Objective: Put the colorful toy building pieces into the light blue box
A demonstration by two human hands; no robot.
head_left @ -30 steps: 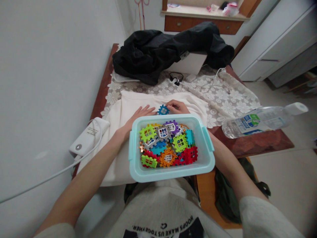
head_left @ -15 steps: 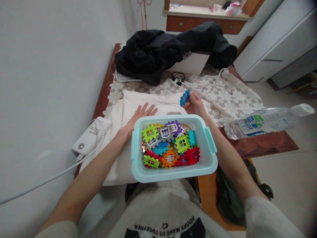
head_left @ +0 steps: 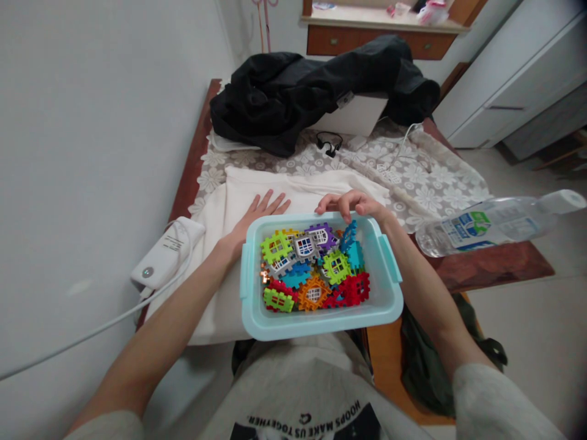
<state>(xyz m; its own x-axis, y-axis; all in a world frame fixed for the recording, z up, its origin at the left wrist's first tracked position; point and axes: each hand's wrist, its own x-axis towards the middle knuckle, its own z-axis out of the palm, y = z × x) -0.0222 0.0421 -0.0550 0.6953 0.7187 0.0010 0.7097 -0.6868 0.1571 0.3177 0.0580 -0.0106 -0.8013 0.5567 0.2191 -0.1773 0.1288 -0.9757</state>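
1. Your right hand (head_left: 355,205) hangs over the far rim of the pale blue tub (head_left: 389,299). Its fingers (head_left: 331,203) are loosely spread and curled down, gripping nothing.
2. Directly below those fingers a blue toothed tile (head_left: 348,235) stands on edge inside the tub, tilted and free of your hand; whether a fingertip touches it cannot be told.
3. Nearer to you than the fingers, the rest of the tiles (head_left: 316,269) lie heaped in the tub: green, grey, purple, orange and red.
4. Your left hand (head_left: 254,217) lies flat on the white cloth (head_left: 293,186), just beyond the tub's far left corner, its fingers spread wide and holding nothing.
5. To the right of your right hand, well apart, a clear water bottle (head_left: 495,223) lies on its side on the desk (head_left: 486,266).
6. Left of your left hand a white power adapter (head_left: 167,253) rests at the cloth's edge.
7. Beyond both hands a black jacket (head_left: 316,85) is piled on the lace cover.
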